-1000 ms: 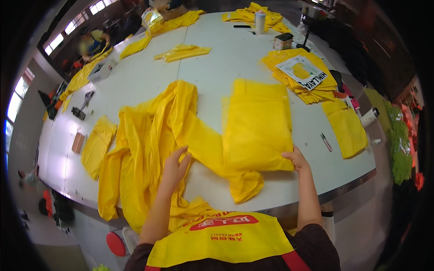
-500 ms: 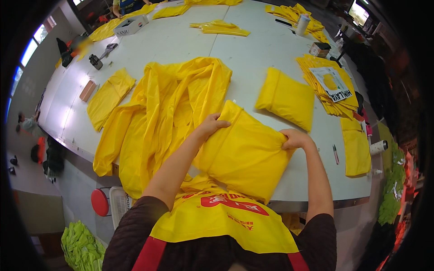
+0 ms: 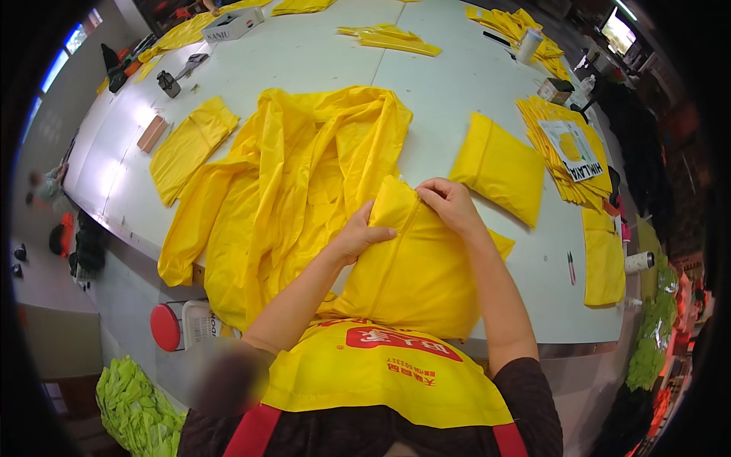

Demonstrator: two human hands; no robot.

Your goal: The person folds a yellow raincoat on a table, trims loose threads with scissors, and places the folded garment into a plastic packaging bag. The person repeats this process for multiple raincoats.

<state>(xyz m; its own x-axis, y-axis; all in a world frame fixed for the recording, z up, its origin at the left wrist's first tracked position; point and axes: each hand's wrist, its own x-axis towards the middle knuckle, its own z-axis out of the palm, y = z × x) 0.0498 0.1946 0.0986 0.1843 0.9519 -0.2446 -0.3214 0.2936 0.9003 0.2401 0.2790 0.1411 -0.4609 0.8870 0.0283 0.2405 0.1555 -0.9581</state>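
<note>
1. A long white surface (image 3: pixel 320 57) carries yellow garments, a folded pack (image 3: pixel 499 167) and a stack (image 3: pixel 567 152).
2. The left hand (image 3: pixel 358 234) pinches the folded garment (image 3: pixel 411 274) at the near edge.
3. The right hand (image 3: pixel 451 204) grips its top fold.

Both hands, left hand (image 3: pixel 359 234) and right hand (image 3: pixel 451 204), on a folded yellow garment (image 3: pixel 415 278) atop the white table (image 3: pixel 457 84).
</note>
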